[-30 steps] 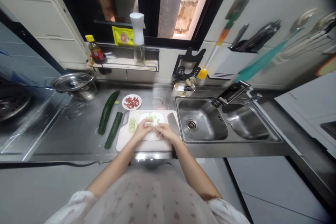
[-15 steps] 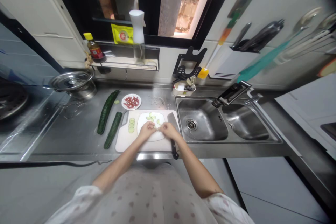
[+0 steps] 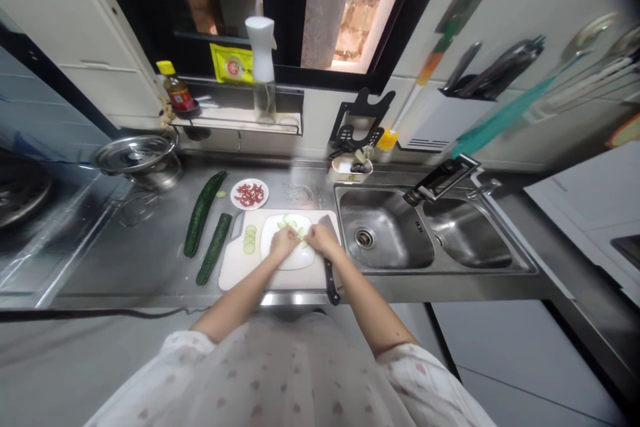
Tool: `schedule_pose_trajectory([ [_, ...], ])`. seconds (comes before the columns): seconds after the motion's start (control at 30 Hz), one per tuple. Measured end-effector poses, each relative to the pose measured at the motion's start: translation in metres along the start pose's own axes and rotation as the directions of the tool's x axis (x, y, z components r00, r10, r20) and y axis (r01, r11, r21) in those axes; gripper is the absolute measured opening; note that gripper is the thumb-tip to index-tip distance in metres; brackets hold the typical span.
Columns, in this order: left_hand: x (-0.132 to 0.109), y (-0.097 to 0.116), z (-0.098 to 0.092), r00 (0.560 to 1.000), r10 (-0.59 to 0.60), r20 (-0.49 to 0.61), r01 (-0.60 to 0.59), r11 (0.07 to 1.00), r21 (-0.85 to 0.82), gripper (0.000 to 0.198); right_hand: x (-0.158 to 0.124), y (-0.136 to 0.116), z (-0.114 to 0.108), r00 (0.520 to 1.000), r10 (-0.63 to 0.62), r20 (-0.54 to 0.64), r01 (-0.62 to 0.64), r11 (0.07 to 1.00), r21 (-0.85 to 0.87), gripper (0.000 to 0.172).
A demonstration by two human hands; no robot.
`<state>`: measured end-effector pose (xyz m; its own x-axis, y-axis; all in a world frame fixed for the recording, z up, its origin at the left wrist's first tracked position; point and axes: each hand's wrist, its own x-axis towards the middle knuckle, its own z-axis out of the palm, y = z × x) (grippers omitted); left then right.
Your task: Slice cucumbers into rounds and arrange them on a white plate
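Observation:
A white plate (image 3: 287, 260) lies on the white cutting board (image 3: 235, 273), with several pale green cucumber slices (image 3: 287, 221) at its far side. Over the plate, my left hand (image 3: 283, 243) is closed in a pinch, its fingertips at a slice between the two hands. My right hand (image 3: 321, 240) pinches at the plate's right side, its fingers against a cucumber slice (image 3: 302, 233). Fingers partly hide what each hand grips. Beneath my right wrist lies a kitchen knife (image 3: 331, 280). A row of cucumber slices (image 3: 249, 240) rests on the board, left of the plate.
Two dark green cucumbers (image 3: 204, 213) lie left of the board. Behind it stands a small plate of red pieces (image 3: 249, 194). A double sink (image 3: 385, 230) with a black faucet (image 3: 440, 180) is at the right, a lidded steel pot (image 3: 145, 160) at the left.
My left hand has shifted slightly up the plate. My right hand has moved a little up and right, apart from the left, with slices now showing between them.

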<state>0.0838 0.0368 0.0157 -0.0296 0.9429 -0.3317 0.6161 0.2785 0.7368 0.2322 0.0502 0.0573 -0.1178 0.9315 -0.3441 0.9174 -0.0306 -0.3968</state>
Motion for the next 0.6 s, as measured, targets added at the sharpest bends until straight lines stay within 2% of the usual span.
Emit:
schedule_pose_trajectory([
  [0.4, 0.001, 0.008, 0.003, 0.998, 0.058, -0.001, -0.057, 0.984, 0.171, 0.007, 0.006, -0.006, 0.003, 0.998, 0.056, 0.029, -0.052, 0.993, -0.102, 0.019],
  [0.6, -0.004, 0.008, 0.002, 0.995, 0.103, 0.012, -0.103, 0.961, 0.256, 0.016, 0.005, -0.011, 0.002, 0.998, 0.064, 0.007, -0.062, 0.984, -0.166, 0.022],
])
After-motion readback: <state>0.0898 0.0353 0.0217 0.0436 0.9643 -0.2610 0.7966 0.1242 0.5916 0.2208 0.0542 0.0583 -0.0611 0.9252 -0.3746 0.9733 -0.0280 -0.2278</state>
